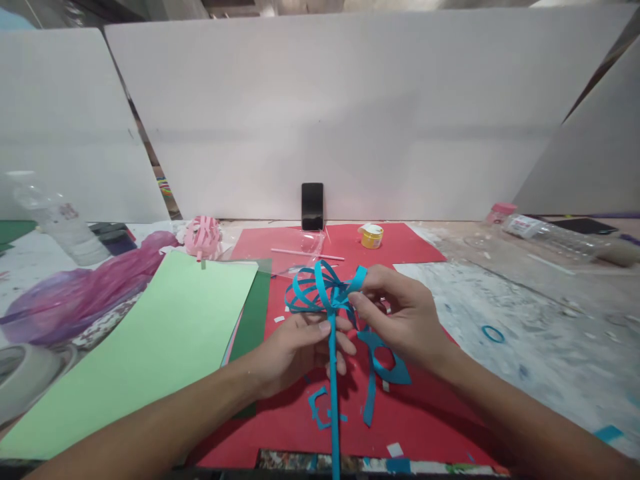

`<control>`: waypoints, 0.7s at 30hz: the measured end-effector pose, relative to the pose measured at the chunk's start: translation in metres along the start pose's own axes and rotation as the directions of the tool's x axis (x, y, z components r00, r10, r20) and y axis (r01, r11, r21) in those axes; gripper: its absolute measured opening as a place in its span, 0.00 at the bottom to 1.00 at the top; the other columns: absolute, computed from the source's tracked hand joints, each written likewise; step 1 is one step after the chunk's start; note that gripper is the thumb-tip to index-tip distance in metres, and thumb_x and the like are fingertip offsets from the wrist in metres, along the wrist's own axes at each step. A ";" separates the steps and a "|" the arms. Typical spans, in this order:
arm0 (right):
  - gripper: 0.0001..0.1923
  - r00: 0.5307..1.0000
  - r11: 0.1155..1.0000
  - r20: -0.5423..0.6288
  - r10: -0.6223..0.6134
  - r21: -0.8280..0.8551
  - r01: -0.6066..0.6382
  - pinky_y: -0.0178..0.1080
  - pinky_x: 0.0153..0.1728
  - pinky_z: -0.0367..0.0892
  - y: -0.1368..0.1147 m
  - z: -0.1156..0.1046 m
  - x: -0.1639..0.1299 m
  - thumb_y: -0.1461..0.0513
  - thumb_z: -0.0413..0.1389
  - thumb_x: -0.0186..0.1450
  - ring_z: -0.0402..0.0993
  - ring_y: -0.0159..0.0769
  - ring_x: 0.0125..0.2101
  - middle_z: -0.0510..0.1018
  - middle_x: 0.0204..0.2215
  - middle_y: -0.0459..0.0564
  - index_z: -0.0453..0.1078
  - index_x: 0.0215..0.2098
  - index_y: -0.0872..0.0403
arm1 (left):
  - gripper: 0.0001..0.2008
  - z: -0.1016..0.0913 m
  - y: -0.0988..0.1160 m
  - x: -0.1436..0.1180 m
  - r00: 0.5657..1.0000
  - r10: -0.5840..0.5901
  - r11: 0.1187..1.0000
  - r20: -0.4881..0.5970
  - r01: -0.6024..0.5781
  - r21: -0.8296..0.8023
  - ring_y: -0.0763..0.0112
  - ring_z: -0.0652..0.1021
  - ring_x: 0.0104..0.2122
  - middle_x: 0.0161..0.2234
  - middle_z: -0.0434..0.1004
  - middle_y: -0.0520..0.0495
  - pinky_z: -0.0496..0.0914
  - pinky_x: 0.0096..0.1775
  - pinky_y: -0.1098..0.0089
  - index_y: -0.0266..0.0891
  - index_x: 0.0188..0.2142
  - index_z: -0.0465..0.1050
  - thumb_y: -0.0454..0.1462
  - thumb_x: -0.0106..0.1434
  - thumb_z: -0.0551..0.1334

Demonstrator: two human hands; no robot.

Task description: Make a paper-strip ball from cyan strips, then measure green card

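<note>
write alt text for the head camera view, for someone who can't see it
Two bare hands work a looped blue paper strip piece over a red sheet: the left hand grips its stem, the right hand pinches a loop. A light green sheet lies to the left, a yellow tape roll farther back.

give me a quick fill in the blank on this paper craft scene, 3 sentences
1. Both hands hold loops cut from ____ paper strips.
2. The hands work above a ____ sheet.
3. The small yellow tape roll sits to the ____ of the black phone propped against the white board.

Missing words: blue; red; right
</note>
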State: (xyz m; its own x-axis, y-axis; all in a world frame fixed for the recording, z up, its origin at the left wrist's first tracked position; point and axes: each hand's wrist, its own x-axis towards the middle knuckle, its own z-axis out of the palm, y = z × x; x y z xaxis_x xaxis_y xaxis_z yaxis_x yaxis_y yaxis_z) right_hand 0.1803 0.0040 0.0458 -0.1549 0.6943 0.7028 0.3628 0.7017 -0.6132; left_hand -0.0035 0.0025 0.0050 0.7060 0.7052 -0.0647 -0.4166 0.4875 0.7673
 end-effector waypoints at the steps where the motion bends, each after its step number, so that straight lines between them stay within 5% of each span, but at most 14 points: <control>1: 0.06 0.999 0.999 -0.001 -0.043 -0.025 0.042 0.30 0.22 0.59 0.000 0.000 -0.001 0.67 0.57 0.62 0.63 0.25 0.21 0.71 0.22 0.42 0.67 0.27 0.54 | 0.14 0.000 0.000 0.000 1.000 -0.002 1.000 -0.002 0.002 0.003 0.70 0.79 0.26 0.32 0.80 0.44 0.73 0.31 0.72 0.35 0.39 0.78 0.43 0.58 0.70; 6: 0.04 0.990 0.989 0.046 -0.136 -0.048 0.139 0.30 0.21 0.60 0.000 0.001 -0.003 0.68 0.56 0.63 0.63 0.25 0.18 0.75 0.21 0.42 0.71 0.32 0.54 | 0.14 -0.001 -0.002 0.000 1.000 -0.016 1.000 -0.010 0.016 0.009 0.69 0.80 0.26 0.31 0.80 0.44 0.73 0.31 0.71 0.35 0.39 0.78 0.43 0.59 0.69; 14: 0.04 0.990 0.991 0.064 -0.129 -0.021 0.130 0.30 0.19 0.59 0.003 0.005 -0.006 0.67 0.56 0.63 0.64 0.25 0.17 0.76 0.21 0.42 0.72 0.34 0.53 | 0.13 0.001 -0.003 0.000 1.000 -0.017 1.000 -0.017 0.017 0.011 0.70 0.79 0.26 0.31 0.80 0.44 0.73 0.32 0.71 0.34 0.36 0.77 0.43 0.58 0.69; 21: 0.05 0.980 1.000 0.196 0.025 -0.014 -0.023 0.34 0.21 0.61 0.000 0.002 -0.006 0.62 0.54 0.66 0.68 0.31 0.19 0.75 0.19 0.44 0.71 0.33 0.50 | 0.13 0.002 -0.007 0.002 0.999 -0.030 0.999 -0.027 0.029 -0.026 0.70 0.78 0.25 0.31 0.78 0.45 0.72 0.30 0.71 0.34 0.34 0.76 0.43 0.58 0.69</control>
State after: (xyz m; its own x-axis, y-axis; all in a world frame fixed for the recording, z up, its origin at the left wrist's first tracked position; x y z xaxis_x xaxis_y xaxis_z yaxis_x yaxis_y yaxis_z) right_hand 0.1793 0.0005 0.0406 -0.3231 0.7295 0.6029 0.3794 0.6835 -0.6237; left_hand 0.0016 -0.0006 0.0009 0.7022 0.7042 -0.1050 -0.4109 0.5212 0.7480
